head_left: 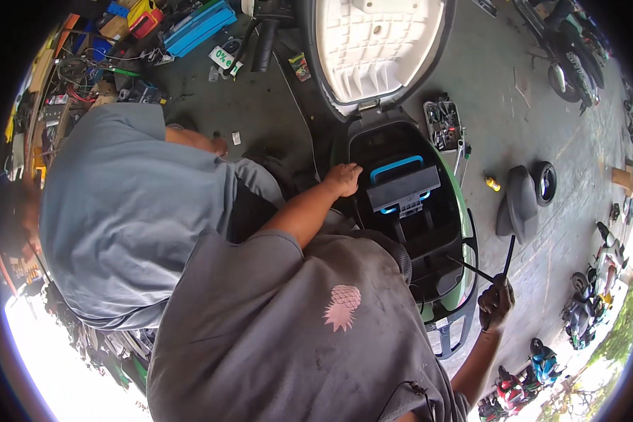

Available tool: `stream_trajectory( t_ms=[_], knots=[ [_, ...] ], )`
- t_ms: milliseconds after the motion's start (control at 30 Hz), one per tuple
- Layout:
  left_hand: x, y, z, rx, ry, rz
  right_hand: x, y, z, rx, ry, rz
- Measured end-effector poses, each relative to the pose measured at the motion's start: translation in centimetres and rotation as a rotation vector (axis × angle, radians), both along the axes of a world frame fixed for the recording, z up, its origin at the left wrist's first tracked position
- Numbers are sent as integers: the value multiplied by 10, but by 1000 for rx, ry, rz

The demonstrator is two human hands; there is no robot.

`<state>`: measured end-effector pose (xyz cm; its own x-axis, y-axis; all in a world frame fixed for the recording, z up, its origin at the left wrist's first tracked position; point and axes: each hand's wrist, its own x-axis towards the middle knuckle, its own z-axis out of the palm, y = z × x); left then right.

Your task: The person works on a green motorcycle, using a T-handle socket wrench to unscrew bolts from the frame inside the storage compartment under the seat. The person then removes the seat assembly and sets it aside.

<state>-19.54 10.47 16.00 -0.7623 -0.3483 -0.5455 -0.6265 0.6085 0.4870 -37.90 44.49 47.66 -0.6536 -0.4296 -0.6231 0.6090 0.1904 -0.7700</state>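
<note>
View: head camera; we look down on both hands beside an open scooter.
Left hand: we rest it at the near rim of the storage compartment, fingers bent; we cannot tell whether they pinch the edge.
Right hand: we grip the dark two-bar tool in closed fingers; one bar points up from the hand, the other up and left.
Compartment position: right of the left hand, up and left of the right hand.
Compartment contents: we find the black bar-shaped unit just right of the left hand, with the blue looped handle above it.
Raised seat: above the left hand, its pale ribbed underside exposed.
Tool tray: up and right of the left hand; we see assorted tools in it, too small to identify.
Yellow bottle: above the right hand.
Printed card: up and left of the left hand; white and green, with legible characters.
Colourful packet: above and left of the left hand; its printing is too small to read.
Shirt print: below the left hand; a pink pineapple.
</note>
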Motion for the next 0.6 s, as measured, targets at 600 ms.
stream_trajectory(
  t_ms=[600],
  knots=[
    [25,-69,-7,43,248,682,27,-50,-31,-119,474,-654]
  ],
)
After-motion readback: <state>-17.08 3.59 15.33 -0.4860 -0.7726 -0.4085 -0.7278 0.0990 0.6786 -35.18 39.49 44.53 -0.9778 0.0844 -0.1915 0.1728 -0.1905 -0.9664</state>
